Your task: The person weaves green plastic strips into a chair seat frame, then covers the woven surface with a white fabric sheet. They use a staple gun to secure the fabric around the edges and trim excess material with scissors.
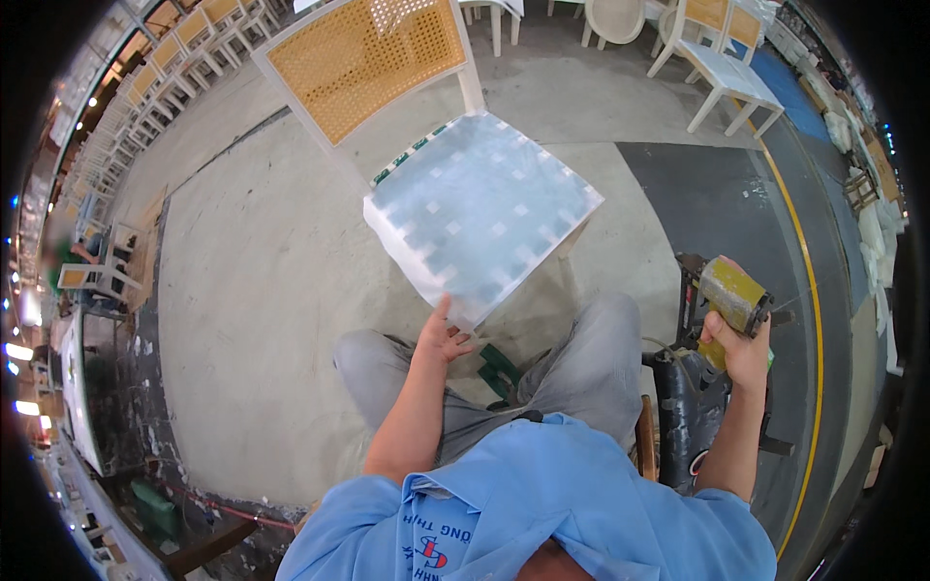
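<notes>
In front of me stands a white chair (472,92) with a woven cane backrest (368,63). Its seat (484,208) is wrapped in a pale, translucent sheet with a pattern of light squares. My left hand (446,337) is at the seat's near corner, fingers apart, holding nothing; whether it touches the wrap I cannot tell. Off to the right, my right hand (738,351) grips a yellow power tool (733,293) with a thick, worn barrel and a dark end. The tool is held above a black machine (678,407) on the floor, apart from the chair.
A thin hose (661,345) shows beside the black machine. Green material (499,373) lies between my legs. Rows of cane-backed chairs (179,58) line the far left, and more white chairs (722,73) stand far right. Another person (82,250) is at the left edge. A yellow line (812,290) crosses the right floor.
</notes>
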Demonstrator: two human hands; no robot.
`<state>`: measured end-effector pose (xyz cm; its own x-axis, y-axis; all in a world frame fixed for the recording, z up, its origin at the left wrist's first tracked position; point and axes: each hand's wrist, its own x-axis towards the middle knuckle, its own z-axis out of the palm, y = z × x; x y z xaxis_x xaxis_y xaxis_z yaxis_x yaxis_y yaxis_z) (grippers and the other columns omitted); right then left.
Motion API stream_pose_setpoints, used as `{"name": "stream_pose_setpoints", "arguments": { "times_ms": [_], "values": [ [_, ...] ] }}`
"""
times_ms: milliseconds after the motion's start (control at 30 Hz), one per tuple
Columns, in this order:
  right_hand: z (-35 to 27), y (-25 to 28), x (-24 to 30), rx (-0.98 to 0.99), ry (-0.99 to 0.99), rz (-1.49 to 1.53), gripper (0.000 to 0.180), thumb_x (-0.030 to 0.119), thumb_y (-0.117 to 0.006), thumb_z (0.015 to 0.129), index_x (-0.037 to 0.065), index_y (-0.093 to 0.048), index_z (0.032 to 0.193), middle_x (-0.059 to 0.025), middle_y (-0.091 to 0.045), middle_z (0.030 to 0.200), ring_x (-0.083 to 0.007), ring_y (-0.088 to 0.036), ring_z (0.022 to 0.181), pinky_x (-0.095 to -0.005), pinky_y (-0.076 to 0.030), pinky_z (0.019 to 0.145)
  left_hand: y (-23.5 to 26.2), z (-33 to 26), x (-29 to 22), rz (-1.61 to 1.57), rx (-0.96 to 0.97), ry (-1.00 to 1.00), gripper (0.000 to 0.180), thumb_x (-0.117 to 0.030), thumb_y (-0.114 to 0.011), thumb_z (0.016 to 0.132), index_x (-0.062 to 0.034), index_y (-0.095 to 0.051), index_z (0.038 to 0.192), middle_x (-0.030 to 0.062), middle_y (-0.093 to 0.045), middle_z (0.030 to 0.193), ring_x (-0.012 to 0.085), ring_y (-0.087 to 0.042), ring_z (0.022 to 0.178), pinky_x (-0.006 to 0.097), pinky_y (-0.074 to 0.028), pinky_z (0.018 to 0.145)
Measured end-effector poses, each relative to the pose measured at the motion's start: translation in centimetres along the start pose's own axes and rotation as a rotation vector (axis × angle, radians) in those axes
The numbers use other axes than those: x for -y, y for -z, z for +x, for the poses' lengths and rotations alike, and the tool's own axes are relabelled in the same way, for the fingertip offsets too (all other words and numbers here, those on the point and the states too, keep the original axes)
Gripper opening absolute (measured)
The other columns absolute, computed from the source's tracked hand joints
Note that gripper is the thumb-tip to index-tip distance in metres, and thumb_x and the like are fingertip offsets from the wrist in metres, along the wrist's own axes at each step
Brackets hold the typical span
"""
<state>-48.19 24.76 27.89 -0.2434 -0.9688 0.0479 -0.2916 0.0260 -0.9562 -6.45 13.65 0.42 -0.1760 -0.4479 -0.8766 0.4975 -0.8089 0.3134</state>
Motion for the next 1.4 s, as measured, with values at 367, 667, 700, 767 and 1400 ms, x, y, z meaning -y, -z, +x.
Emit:
{"name": "stream_pose_setpoints", "arguments": {
  "times_ms": [367, 667, 700, 767, 1400],
  "values": [
    [8.4, -3.4, -1.4, 0.130, -0.090, 0.020, 0.067, 0.008, -0.081, 0.089, 0.003, -0.056, 0.151, -0.0056, -0.072, 0.105, -0.0093, -0.060, 0.068, -0.0257, -0.052, 0.062, 0.8, 0.4, 0.9, 0.313, -0.138, -0.203, 0.033, -0.031, -0.074, 0.102, -0.0034, -0.059, 0.115, 0.0121, -0.069, 0.100, 0.0282, -0.073, 0.075, 0.043, -0.063, 0.066],
    [21.5, -7.3, -8.2, 0.249, -0.316, -0.147, 0.034, 0.017, -0.082, 0.093, 0.000, -0.068, 0.120, -0.0030, -0.069, 0.087, -0.0115, -0.059, 0.059, -0.0297, -0.048, 0.055, 0.2, 0.0, 0.8, 0.338, -0.143, -0.368, 0.029, -0.028, -0.057, 0.110, 0.0005, -0.053, 0.114, 0.0146, -0.071, 0.090, 0.0249, -0.073, 0.068, 0.035, -0.060, 0.058],
    [22.5, -7.6, -9.3, 0.259, -0.338, -0.179, 0.031, 0.018, -0.082, 0.094, 0.000, -0.068, 0.115, -0.0032, -0.069, 0.085, -0.0118, -0.059, 0.058, -0.0302, -0.048, 0.054, 0.2, 0.3, 1.0, 0.349, -0.144, -0.360, 0.030, -0.029, -0.057, 0.110, 0.0000, -0.052, 0.114, 0.0147, -0.070, 0.090, 0.0254, -0.073, 0.069, 0.036, -0.061, 0.058],
    [24.1, -8.2, -11.4, 0.282, -0.389, -0.245, 0.025, 0.020, -0.082, 0.094, 0.001, -0.069, 0.104, -0.0035, -0.069, 0.082, -0.0124, -0.058, 0.057, -0.0312, -0.048, 0.053, 0.0, 0.6, 1.4, 0.347, -0.143, -0.361, 0.028, -0.028, -0.056, 0.111, -0.0002, -0.051, 0.111, 0.0150, -0.070, 0.089, 0.0253, -0.073, 0.069, 0.036, -0.061, 0.058],
    [27.1, -12.3, -15.4, 0.355, -0.476, -0.356, 0.027, 0.025, -0.085, 0.089, 0.003, -0.072, 0.096, -0.0032, -0.068, 0.075, -0.0143, -0.058, 0.052, -0.0325, -0.046, 0.049, 0.5, 0.7, 1.9, 0.343, -0.201, -0.331, 0.028, -0.027, -0.052, 0.111, -0.0009, -0.057, 0.120, 0.0109, -0.070, 0.088, 0.0221, -0.074, 0.070, 0.035, -0.061, 0.062]
  ]
}}
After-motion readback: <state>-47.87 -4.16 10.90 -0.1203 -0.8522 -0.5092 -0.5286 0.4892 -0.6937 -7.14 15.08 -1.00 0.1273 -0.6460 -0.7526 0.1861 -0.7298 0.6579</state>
